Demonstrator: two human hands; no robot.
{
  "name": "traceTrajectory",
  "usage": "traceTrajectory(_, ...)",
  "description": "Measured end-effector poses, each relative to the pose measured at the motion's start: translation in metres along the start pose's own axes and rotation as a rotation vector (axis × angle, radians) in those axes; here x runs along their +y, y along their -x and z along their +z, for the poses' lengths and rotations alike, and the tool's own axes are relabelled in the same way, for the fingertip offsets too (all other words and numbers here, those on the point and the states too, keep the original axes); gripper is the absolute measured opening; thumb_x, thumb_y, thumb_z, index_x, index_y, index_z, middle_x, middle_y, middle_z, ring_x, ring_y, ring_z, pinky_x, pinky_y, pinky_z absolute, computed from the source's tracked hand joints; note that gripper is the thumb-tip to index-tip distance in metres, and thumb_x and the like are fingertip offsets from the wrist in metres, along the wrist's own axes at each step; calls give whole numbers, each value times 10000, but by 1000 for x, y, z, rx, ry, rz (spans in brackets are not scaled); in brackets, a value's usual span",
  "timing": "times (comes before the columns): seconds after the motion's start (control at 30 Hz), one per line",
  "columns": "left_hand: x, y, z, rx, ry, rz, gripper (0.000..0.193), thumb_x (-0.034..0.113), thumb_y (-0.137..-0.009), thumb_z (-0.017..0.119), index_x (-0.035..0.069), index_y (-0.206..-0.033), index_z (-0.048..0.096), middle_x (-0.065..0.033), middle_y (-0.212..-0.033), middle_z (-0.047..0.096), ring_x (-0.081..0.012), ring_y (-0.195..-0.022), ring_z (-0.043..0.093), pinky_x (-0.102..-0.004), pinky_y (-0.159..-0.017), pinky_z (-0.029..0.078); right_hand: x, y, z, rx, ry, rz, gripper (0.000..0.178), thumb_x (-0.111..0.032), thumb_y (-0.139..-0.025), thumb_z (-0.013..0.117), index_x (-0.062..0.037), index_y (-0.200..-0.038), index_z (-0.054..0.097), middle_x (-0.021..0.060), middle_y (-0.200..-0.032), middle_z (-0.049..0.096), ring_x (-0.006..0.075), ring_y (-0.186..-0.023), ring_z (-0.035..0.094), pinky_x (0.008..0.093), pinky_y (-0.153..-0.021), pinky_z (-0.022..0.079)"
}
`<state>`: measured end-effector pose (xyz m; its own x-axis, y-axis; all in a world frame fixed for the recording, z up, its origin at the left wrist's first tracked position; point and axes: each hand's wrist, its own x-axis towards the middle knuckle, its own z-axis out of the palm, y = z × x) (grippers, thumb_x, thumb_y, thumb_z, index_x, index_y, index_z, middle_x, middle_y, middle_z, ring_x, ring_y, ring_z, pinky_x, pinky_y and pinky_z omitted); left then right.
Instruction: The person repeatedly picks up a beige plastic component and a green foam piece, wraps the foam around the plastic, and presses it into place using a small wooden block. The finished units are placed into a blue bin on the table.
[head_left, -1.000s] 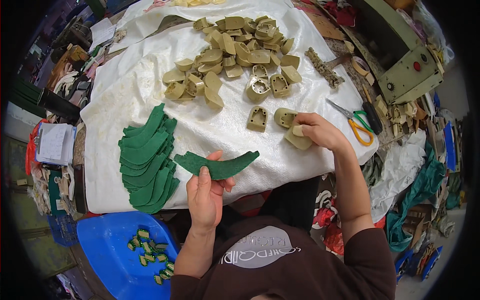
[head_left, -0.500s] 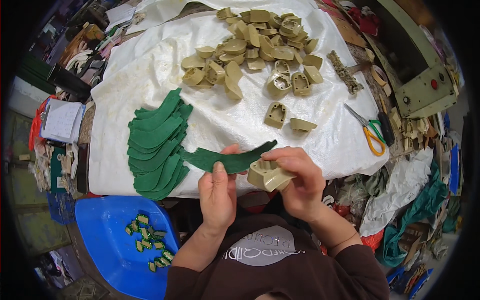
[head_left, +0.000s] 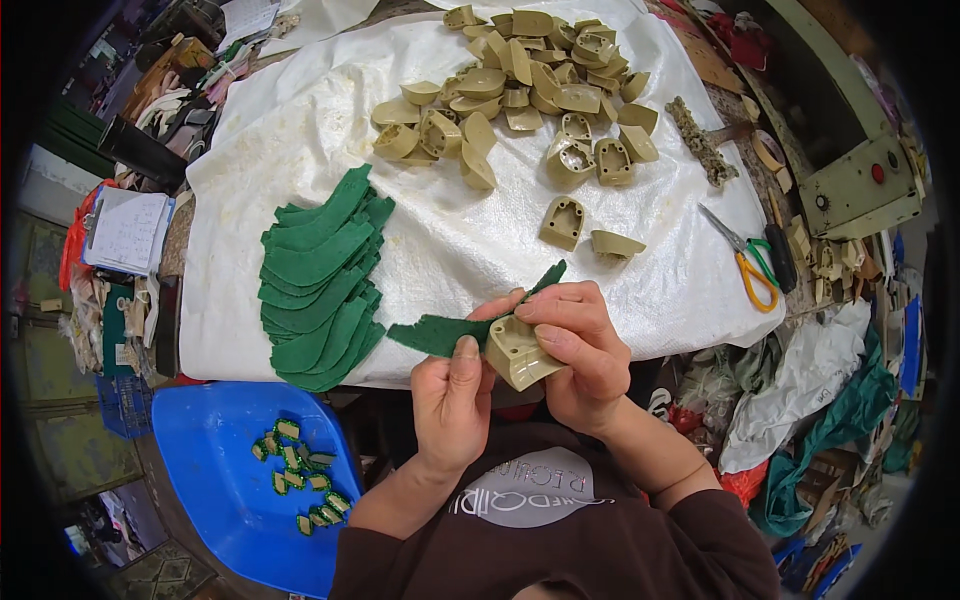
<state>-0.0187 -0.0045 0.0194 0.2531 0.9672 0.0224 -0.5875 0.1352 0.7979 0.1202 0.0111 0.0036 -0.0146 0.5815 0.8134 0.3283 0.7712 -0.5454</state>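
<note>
In front of me, my left hand [head_left: 450, 398] pinches a curved green fabric strip [head_left: 430, 332] between thumb and fingers. My right hand [head_left: 590, 362] grips a beige plastic shoe heel [head_left: 522, 358], its holed face turned up, against the strip. The strip passes behind the heel, and its narrow end sticks up past my right fingers. To the left lies a fanned stack of similar green strips [head_left: 320, 290]. Beyond my hands are two loose heels, one standing [head_left: 562, 222] and one on its side [head_left: 616, 244], with a large pile of heels [head_left: 530, 80] farther back.
White sheeting [head_left: 240, 170] covers the table. Scissors with orange and green handles [head_left: 750, 270] lie at the right edge, near a rough crusted stick [head_left: 700, 140]. A blue basin [head_left: 200, 440] at lower left holds several small green-edged pieces [head_left: 292, 458]. A clipboard [head_left: 128, 230] is at far left.
The heel has been turned and brought against the green strip, its holed face now showing. My hands have come together, and the strip's right part now bends up behind the heel.
</note>
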Motion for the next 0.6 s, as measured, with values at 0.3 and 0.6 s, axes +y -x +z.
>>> traceTrajectory(0.3,-2,5,4,30,-151,25,435,191,-1028,276,-126,-1295,410,-191,-1298,502,-226,-1185,506,-333,-1008,393,1,-3,-5,-106,262,-82,451,24,-624,632,-107,-1053,582,61,-1020,626,226,-763,505,401,-703,352)
traceTrajectory(0.6,9,-4,-7,162,-544,259,329,133,-968,418,-115,-1127,562,-180,-1108,632,-198,-1017,600,-305,-887,451,2,-6,-8,-130,383,-86,446,-79,-588,644,-168,-1023,599,1,-925,622,197,-796,463,428,-760,246)
